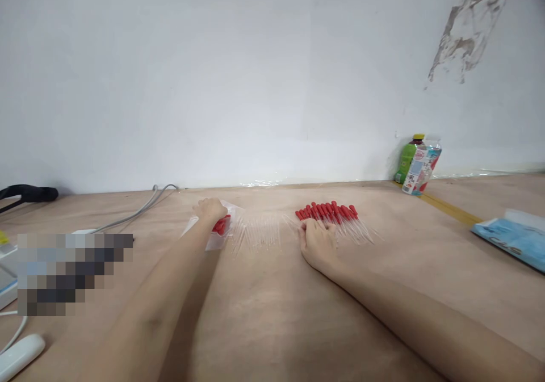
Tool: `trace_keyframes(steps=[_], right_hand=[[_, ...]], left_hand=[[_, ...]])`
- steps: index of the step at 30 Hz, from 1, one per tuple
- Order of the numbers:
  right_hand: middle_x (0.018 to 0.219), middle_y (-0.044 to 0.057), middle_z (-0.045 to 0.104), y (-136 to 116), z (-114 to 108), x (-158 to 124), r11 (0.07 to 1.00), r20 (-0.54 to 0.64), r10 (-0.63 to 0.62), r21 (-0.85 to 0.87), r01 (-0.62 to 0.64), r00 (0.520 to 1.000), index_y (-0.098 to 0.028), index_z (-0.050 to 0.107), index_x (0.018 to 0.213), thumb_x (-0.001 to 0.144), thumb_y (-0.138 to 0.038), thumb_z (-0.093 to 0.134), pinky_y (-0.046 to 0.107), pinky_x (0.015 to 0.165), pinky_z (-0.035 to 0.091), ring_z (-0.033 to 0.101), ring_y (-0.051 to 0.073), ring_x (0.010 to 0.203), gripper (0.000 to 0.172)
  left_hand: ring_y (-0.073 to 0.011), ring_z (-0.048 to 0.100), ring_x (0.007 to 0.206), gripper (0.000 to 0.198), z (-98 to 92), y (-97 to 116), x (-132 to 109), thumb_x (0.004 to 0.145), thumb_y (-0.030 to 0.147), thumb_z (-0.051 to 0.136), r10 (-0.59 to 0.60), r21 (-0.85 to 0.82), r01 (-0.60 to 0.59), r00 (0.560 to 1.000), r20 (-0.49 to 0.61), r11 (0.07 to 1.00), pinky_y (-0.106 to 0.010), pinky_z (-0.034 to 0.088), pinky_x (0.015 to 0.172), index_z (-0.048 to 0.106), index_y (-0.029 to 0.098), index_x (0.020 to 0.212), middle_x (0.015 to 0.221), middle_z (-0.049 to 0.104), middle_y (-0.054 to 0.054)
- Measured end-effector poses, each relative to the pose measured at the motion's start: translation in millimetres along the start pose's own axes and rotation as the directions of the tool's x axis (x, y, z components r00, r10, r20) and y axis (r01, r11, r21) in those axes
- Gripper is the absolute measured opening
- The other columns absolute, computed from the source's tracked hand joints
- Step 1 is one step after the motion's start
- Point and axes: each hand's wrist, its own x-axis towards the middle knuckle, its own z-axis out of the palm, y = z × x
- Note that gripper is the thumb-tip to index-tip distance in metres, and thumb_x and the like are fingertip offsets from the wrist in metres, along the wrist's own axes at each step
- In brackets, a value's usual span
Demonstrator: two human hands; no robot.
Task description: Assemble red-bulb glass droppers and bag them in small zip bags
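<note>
My left hand [210,208] is bent over a clear plastic bag [213,244] that holds red rubber bulbs [221,224]. Its fingers look curled down at the bag, and what they grip is hidden. To the right of the bag lies a row of thin clear tubes [260,232], side by side. My right hand [318,242] rests at the left front of a group of droppers [334,210], clear tubes with red bulbs on their far ends. Its fingers are closed downward over the tubes, and whatever is between the fingertips cannot be made out.
A green bottle [406,162] and a printed clear bottle [422,167] stand against the wall at the right. A blue packet [511,239] lies at the far right. On the left are a grey cable [140,212], a black object [36,193] and a white rounded device [21,355].
</note>
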Motion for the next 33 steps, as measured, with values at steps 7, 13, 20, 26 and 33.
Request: trace_keyframes(steps=[7,13,20,26,33], right_hand=[[0.087,0.005,0.061,15.1,-7.4,-10.3,0.960,0.014,-0.135,0.248,0.128,0.991,-0.017,0.051,0.089,0.085,-0.018,0.035,0.031,0.076,0.028,0.053,0.016,0.081,0.016],[0.093,0.005,0.059,14.3,-12.0,-11.4,0.940,-0.014,-0.236,0.251,0.232,0.972,-0.020,0.055,0.097,0.086,-0.015,0.033,0.030,0.076,0.030,0.053,0.015,0.082,0.025],[0.078,0.002,0.059,8.1,-23.1,-16.8,0.899,0.018,-0.270,0.364,0.245,0.963,-0.019,0.055,0.085,0.084,-0.020,0.038,0.031,0.075,0.031,0.053,0.014,0.070,0.018],[0.076,0.002,0.058,5.3,-24.2,-18.7,0.882,0.034,-0.304,0.388,0.268,0.952,-0.019,0.055,0.084,0.084,-0.022,0.038,0.030,0.074,0.032,0.052,0.013,0.068,0.017],[0.072,0.000,0.058,6.9,-23.7,-17.6,0.842,0.085,-0.373,0.450,0.299,0.924,-0.018,0.055,0.081,0.084,-0.023,0.042,0.030,0.074,0.030,0.050,0.011,0.066,0.014]], left_hand=[[-0.0288,0.045,0.103,0.025,-13.2,18.3,-44.3,0.081,0.034,0.040,0.203,-0.137,-0.228,0.963,-0.175,0.964,-0.042,0.034,0.083,0.056,0.016,0.088,0.102,0.057,-0.013],[-0.0145,0.055,0.075,0.016,1.6,25.7,-130.4,0.086,0.028,0.037,0.587,-0.517,-0.595,0.784,-0.203,0.616,-0.027,0.043,0.068,0.049,0.019,0.089,0.083,0.059,-0.002],[-0.0149,0.058,0.083,0.015,10.3,29.1,-159.5,0.083,0.028,0.047,0.661,-0.678,-0.571,0.732,-0.165,0.463,-0.027,0.046,0.072,0.054,0.020,0.094,0.091,0.062,-0.002],[-0.0147,0.057,0.079,0.016,6.7,30.5,-158.4,0.083,0.029,0.047,0.695,-0.613,-0.646,0.688,-0.209,0.455,-0.026,0.044,0.070,0.059,0.020,0.090,0.085,0.063,-0.001],[-0.0140,0.057,0.073,0.019,11.6,31.1,-159.1,0.083,0.031,0.046,0.680,-0.667,-0.609,0.704,-0.206,0.428,-0.025,0.045,0.067,0.060,0.019,0.088,0.081,0.064,-0.001]])
